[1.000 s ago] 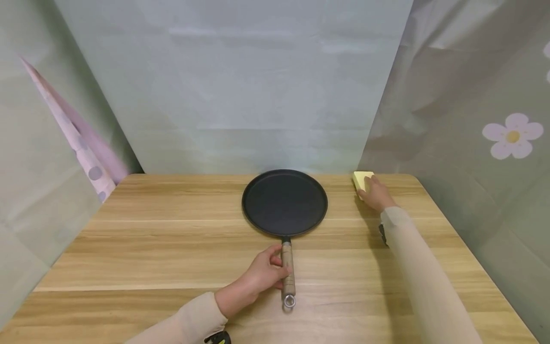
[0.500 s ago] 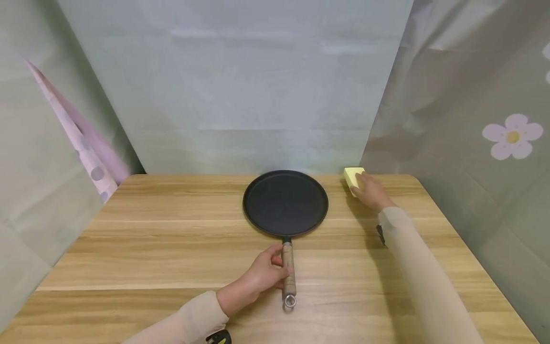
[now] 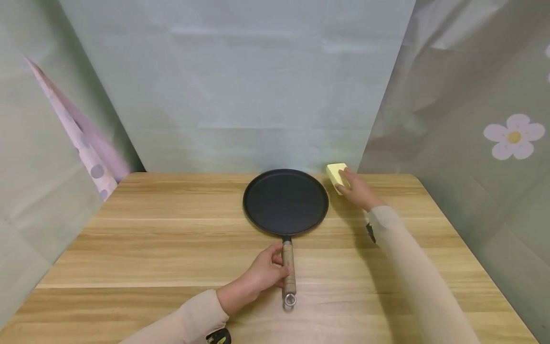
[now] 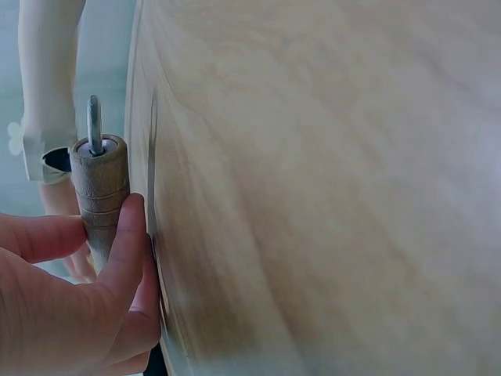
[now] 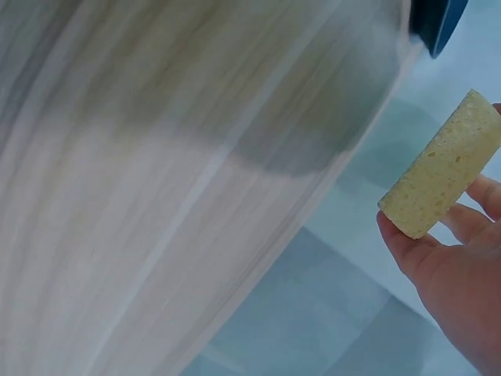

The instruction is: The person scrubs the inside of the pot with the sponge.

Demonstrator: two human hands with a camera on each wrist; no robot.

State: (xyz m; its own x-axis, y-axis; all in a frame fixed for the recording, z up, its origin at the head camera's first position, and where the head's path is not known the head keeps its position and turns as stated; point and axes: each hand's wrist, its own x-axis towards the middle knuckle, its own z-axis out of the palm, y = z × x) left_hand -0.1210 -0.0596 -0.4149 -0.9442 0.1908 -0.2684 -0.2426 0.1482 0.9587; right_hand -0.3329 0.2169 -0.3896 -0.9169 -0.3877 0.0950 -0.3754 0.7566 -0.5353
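Note:
A round black flat pan (image 3: 285,203) lies on the wooden table with its wooden handle (image 3: 289,267) pointing toward me. My left hand (image 3: 262,272) pinches that handle between thumb and fingers; in the left wrist view the handle's end (image 4: 102,176) and its metal ring stick out above the fingers. A pale yellow sponge (image 3: 336,177) is held in my right hand (image 3: 358,192), just right of the pan's far rim. In the right wrist view the porous sponge (image 5: 442,168) sits between thumb and fingers, raised off the tabletop.
The wooden table (image 3: 150,248) reaches to a pale hanging backdrop (image 3: 258,95) behind the pan. Side curtains stand left and right, the right one with a printed flower (image 3: 513,136). A dark edge of the pan (image 5: 438,23) shows in the right wrist view.
My right hand has lifted the sponge and carried it left, from near the table's far right corner to beside the pan. The left hand and the pan have stayed in place.

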